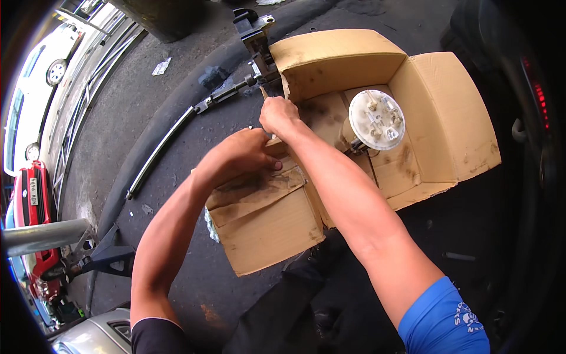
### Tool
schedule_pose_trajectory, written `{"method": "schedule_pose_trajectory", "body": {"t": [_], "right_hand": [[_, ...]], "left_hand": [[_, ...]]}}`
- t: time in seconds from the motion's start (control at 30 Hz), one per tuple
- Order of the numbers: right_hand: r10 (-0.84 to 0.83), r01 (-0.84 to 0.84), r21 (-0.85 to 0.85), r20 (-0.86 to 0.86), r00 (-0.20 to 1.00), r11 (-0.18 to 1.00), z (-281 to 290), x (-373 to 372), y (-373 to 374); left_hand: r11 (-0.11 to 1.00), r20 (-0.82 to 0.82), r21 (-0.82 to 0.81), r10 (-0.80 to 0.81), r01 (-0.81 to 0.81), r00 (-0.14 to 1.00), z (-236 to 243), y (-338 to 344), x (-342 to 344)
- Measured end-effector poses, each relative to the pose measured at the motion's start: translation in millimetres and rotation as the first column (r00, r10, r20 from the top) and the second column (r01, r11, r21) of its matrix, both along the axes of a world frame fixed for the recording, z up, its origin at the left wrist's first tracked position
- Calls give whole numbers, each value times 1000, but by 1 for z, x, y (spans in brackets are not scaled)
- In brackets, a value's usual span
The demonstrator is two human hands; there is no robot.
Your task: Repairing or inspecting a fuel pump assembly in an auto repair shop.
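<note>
An open, stained cardboard box [434, 112] lies on the dark ground with its flaps folded out. My left hand [244, 150] curls over the box's left side, thumb on the soiled cardboard. Just above it, my right hand [278, 115] is closed at the torn upper-left edge; a thin tan piece pokes up from it, too small to tell what it is. Inside the box, right of my hands, a white round plastic flange [377, 118] with fittings tops a part that is partly hidden.
A metal jack [250, 38] with a long bar [159, 152] lies behind the box. A dark cylinder [165, 17] stands at the top. At left are a white car [38, 100], a red car [32, 194], metal rails and a grey post [47, 239]; a silver car [97, 333] is at lower left.
</note>
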State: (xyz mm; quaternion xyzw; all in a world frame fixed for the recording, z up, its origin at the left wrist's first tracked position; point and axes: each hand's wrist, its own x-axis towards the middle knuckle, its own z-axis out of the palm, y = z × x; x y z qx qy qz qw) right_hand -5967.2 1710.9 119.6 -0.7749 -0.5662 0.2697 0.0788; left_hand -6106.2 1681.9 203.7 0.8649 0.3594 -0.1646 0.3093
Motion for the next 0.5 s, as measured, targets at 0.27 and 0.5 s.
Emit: {"method": "schedule_pose_trajectory", "body": {"t": [0.27,0.5], "right_hand": [[-23,24,8,-33,999,1000,-6,24,-9],[-41,48,37,-186,982,998,-11,43,-44]], "left_hand": [[721,18,686,-158,103,987,18,-178,9],[966,324,254,-45,-41,945,6,-146,-30]]}}
